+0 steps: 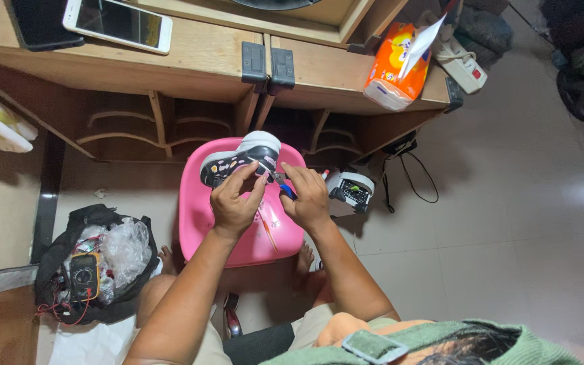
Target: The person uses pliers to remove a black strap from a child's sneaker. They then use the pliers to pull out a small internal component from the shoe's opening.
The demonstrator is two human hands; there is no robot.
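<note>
Hands are meeting over a pink stool (201, 223), where a small dark-and-white shoe-shaped device (241, 159) covered in little stickers is lying just beyond the fingertips. The left hand (236, 203) is pinching narrow on the device's near edge, steadying it, while the right hand (307, 199) is closing around a small tool with a blue handle (286, 190), its tip pressing toward the same spot. Judging from this, a fine prying or unscrewing step is going on, and the next move is calling for a firm hold from the left and gentle, well-aimed pressure from the right. Beyond the right hand, on the wooden surface (319, 78), an orange tissue pack (395, 67) with a white sheet poking out is lying tilted. Left of the left hand, a yellow-rimmed multimeter (84, 276) is sitting in a black bag (52, 260) on the floor.
</note>
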